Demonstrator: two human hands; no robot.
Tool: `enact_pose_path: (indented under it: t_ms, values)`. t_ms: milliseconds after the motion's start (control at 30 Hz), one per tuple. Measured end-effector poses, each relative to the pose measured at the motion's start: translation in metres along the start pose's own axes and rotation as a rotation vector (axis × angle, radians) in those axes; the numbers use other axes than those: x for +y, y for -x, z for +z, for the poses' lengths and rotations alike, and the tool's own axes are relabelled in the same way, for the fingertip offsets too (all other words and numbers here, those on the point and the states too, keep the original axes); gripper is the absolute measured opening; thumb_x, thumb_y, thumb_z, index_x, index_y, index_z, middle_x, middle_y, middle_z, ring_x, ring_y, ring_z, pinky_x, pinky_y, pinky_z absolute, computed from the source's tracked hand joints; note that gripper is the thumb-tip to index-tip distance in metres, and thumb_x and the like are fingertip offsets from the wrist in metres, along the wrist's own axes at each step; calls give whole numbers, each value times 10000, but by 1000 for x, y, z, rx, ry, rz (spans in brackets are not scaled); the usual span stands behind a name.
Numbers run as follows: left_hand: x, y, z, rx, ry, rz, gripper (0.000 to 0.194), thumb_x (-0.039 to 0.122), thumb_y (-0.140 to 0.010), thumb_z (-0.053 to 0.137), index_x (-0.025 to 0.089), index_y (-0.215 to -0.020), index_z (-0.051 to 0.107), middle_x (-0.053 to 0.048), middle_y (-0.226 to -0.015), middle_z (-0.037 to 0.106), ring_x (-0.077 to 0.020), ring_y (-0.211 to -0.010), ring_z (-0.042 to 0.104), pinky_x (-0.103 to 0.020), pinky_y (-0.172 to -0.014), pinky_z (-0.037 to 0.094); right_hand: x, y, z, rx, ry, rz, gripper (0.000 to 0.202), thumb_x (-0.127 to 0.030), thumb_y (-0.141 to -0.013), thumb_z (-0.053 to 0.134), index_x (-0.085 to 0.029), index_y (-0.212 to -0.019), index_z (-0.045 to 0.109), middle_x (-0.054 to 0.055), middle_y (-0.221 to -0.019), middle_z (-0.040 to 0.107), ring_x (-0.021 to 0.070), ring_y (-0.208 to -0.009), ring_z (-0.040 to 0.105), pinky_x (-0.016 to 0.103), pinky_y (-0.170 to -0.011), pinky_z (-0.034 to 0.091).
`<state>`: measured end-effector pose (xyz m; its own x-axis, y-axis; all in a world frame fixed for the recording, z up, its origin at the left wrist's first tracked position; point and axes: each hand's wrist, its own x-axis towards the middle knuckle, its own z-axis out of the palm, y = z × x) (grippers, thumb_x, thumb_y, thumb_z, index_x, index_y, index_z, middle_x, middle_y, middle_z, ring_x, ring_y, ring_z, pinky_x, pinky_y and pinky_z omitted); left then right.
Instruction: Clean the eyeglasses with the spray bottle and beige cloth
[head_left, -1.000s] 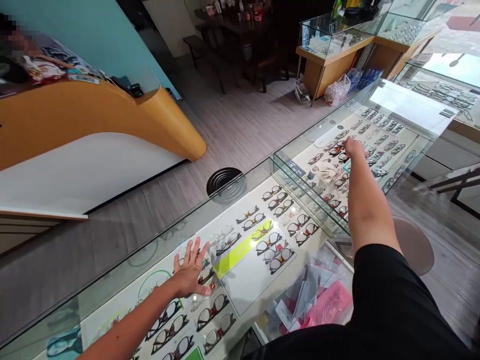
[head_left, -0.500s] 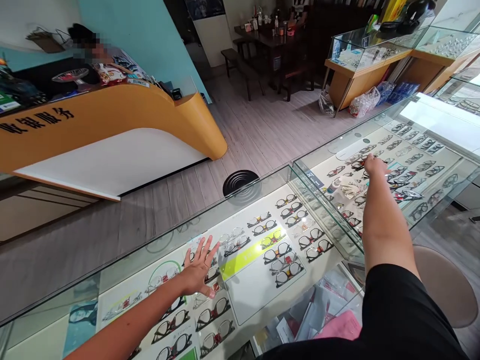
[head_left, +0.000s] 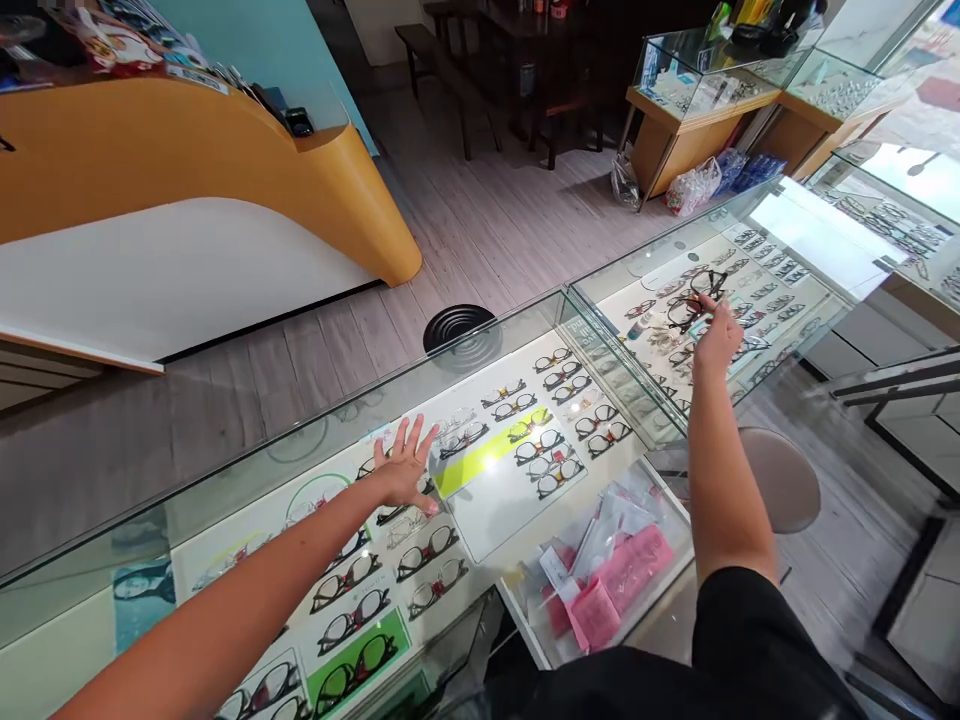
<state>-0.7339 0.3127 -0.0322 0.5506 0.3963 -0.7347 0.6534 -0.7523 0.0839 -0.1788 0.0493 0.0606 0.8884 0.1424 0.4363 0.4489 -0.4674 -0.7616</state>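
My left hand lies spread on the glass top of the display case, fingers apart and nothing in them. Rows of eyeglasses show through the glass around it. Farther right, my right hand is raised over the neighbouring case, its fingers closed on a pair of dark-framed eyeglasses. Both lenses of that pair point away from me, and the fingers hide part of it. Below that hand, a small bottle is at the near-left part of the case.
An open drawer with pink and clear plastic packets juts out in front of me. To its right stands a round stool. Across the floor are an orange-and-white counter, a black round mat, plastic bags and dark wooden benches.
My right hand has lifted a pair of eyeglasses off the case top and drawn it back toward me. My left hand stays spread on the glass. The view has tilted down and right.
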Motion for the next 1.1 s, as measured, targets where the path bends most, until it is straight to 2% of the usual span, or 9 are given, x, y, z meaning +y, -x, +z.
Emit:
enact_pose_path:
  t_ms: [133,233,300,400,467,567,767,900,1100]
  values:
    - [6,-2,0,8,14,52,1770,753,-470,923,185,-1773,-132,-223,-1758,-375,-513,-1615,-395,-850,-1221,-119,-27,136,-97,136,-142,195,621,-528,-1068,414,-123,-1229,856,152,-1139,844,256,-1000,738,401,-895,558]
    - [9,0,1,49,20,94,1773,805,-510,908,180,-1762,-181,-256,-1740,-402,-539,-1632,-359,-870,-1219,-72,-34,246,-182,250,-53,378,603,-560,-1036,450,-159,-1153,885,142,-1044,855,254,-847,721,394,-748,534]
    - [10,0,3,96,29,122,1758,860,-536,878,208,-1758,-204,-230,-1754,-406,-524,-1646,-349,-871,-1224,-64,-34,316,-231,298,41,421,548,-548,-1019,497,-187,-1137,892,133,-1058,860,268,-915,725,397,-768,522]
    - [9,0,5,132,35,156,1734,907,-554,854,265,-1756,-219,-173,-1770,-413,-502,-1654,-351,-851,-1247,-76,-30,409,-281,276,145,541,547,-542,-1011,516,-160,-1133,887,135,-1075,858,261,-920,718,386,-784,496]
    - [7,1,8,162,36,188,1698,917,-585,832,269,-1761,-207,-159,-1786,-393,-511,-1663,-327,-851,-1253,-71,-27,461,-294,185,168,626,558,-548,-1006,522,-148,-1160,879,134,-1104,859,250,-921,717,376,-801,495]
    - [3,8,18,256,34,239,1591,927,-664,771,238,-1791,-116,-166,-1826,-307,-529,-1689,-246,-830,-1272,-69,-23,523,-279,10,134,678,614,-601,-1007,510,-133,-1187,864,142,-1149,858,258,-977,737,380,-850,526]
    - [1,25,46,517,40,304,1141,809,-952,519,159,-1808,136,-194,-1881,-60,-426,-1749,-79,-679,-1348,-108,-13,593,-189,-239,106,532,661,-604,-1076,413,-120,-1205,844,176,-1159,851,288,-1074,777,419,-945,559]
    - [4,28,51,566,47,281,1040,751,-996,475,153,-1800,196,-183,-1887,-13,-403,-1756,-43,-660,-1359,-100,-2,605,-135,-350,143,432,639,-555,-1131,341,-158,-1228,832,172,-1184,840,297,-1108,750,464,-1012,524]
    - [3,28,50,569,35,262,1035,709,-974,539,174,-1799,215,-161,-1890,2,-398,-1758,-22,-637,-1371,-96,7,587,-69,-513,121,235,549,-446,-1152,344,-178,-1343,783,173,-1332,801,307,-1259,706,532,-1120,454]
